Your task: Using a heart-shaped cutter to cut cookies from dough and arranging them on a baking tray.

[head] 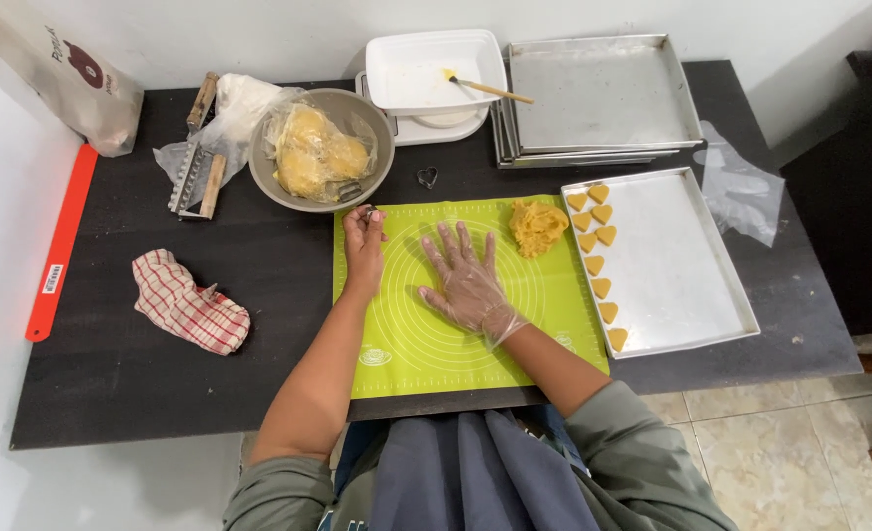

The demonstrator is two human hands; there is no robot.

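Mat point(554, 295), green, under both hands; right hand point(467, 280) flat, fingers spread; left hand point(363, 246) pinching mat's edge.

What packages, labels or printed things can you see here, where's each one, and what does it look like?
Paper bag: far-left table corner against the wall, off-white with a dark red animal figure.
Red ruler: along the table's left edge, long orange-red strip with a small white label.
Green mat: under both hands, lime green with white circles and rulings.

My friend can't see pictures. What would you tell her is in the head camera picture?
A person's gloved right hand lies flat on a green baking mat, while the bare left hand rests at its top-left corner. Nearby sit a lump of yellow dough, a tray with a row of heart-shaped cookies, and a bowl of wrapped dough.
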